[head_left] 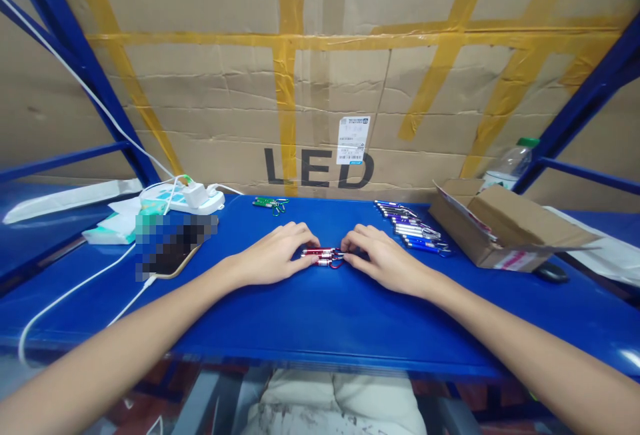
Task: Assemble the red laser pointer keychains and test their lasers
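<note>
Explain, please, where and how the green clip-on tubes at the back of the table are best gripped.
Probably pinch the green tubes by their straight barrels, at the left, coming from the near side and slightly above: the barrels lie flat and nearly parallel, while the looped clips spread out to the right, and the cardboard stands close behind.
</note>
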A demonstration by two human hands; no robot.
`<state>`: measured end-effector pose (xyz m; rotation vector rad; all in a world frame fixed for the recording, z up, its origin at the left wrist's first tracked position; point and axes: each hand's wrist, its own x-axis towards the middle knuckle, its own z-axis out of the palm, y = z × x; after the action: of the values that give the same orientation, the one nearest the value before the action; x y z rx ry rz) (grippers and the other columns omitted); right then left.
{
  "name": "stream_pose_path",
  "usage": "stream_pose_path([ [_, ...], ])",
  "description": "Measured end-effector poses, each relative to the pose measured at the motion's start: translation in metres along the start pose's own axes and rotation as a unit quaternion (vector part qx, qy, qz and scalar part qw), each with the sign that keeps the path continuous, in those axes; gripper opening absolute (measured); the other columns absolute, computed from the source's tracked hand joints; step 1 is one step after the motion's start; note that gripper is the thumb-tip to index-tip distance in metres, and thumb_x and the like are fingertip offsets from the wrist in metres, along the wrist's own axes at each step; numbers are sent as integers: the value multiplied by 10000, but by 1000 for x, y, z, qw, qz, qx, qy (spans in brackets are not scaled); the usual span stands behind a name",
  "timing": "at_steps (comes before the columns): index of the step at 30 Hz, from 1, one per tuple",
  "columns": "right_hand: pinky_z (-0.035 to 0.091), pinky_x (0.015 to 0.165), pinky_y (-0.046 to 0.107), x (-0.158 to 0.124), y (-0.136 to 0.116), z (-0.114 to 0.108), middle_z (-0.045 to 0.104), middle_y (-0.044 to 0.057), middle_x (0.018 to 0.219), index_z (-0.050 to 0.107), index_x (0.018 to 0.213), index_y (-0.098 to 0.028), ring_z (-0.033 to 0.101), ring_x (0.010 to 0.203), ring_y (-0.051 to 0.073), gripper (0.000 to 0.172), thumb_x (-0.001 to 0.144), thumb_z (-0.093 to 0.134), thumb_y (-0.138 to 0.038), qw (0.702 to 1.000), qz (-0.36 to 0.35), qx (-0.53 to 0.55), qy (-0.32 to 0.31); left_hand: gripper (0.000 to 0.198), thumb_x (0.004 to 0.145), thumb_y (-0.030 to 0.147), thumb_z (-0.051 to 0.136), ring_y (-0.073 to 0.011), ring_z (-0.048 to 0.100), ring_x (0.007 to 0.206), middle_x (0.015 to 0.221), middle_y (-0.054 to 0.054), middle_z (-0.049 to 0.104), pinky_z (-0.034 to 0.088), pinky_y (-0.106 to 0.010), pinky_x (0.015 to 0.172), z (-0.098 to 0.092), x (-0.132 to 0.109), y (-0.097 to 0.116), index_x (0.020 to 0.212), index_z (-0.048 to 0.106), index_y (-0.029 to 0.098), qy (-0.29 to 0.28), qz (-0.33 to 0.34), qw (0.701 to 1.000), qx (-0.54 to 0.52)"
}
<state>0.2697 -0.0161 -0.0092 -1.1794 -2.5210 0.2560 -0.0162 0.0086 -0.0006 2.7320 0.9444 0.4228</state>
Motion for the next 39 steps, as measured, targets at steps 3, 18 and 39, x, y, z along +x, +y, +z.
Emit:
stream_pose_path([
  [3, 463, 954, 428, -1, -5, -1, 646, 87, 1161, 659, 1206, -246, 580, 1066, 270, 164, 1123, 519, -272, 999, -33, 12, -12, 254, 1114, 423, 535, -260, 610, 1117, 1229, -66, 680, 457, -409, 1014, -1, 0, 0, 1240, 674, 251, 4, -1, 1000, 1],
  [18, 471, 1001, 473, -3, -9, -2, 651, 107, 1222, 705, 1389, -301, 571, 1128, 286, 330, 1140, 492, -337, 995, -96, 25, -10, 316, 1140, 388, 452, -269, 612, 1150, 1253, -89, 679, 456, -426, 1031, 0, 0, -3, 1301, 675, 231, 9, 1, 1000, 16],
  [39, 481, 1005, 488, -5, -12, -2, 635, 102, 1269, 661, 1476, -339, 554, 1127, 290, 377, 1147, 477, -359, 994, -104, 13, -33, 258, 1128, 367, 492, -272, 610, 1143, 1257, -83, 673, 463, -430, 1023, -2, 0, -3, 1252, 671, 229, 4, -7, 1000, 21],
])
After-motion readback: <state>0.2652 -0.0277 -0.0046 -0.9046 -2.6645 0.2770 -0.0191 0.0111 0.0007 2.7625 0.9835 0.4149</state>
